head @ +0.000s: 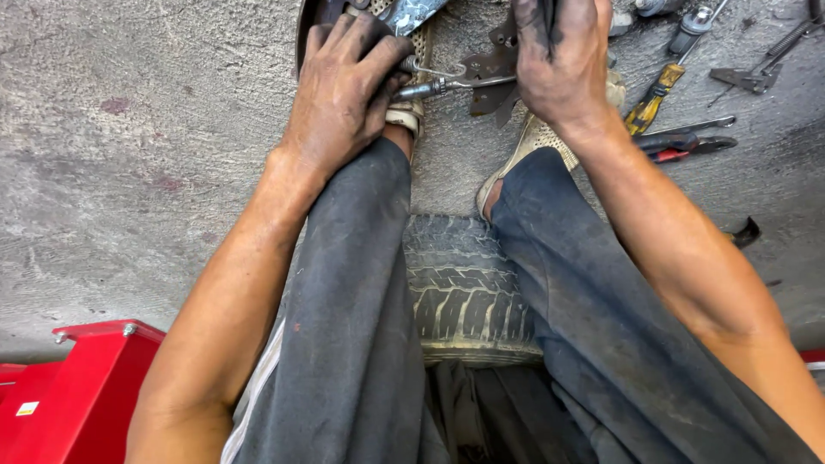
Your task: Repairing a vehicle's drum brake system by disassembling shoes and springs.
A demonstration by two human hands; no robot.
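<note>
I sit on a worn tyre (464, 292) with both arms stretched forward between my knees. My left hand (344, 86), black with grease, is closed around a curved metal brake shoe (412, 39) at the top of the view. A coiled spring with a hooked end (434, 86) runs from under its fingers to a dark metal bracket (491, 73). My right hand (559, 56) is closed on that bracket, its fingertips hidden past the frame's top edge.
Tools lie on the concrete floor at the upper right: a yellow-handled screwdriver (653, 99), red-handled pliers (687, 142), a socket tool (692, 30) and another pair of pliers (760, 73). A red toolbox (77, 387) stands at the lower left.
</note>
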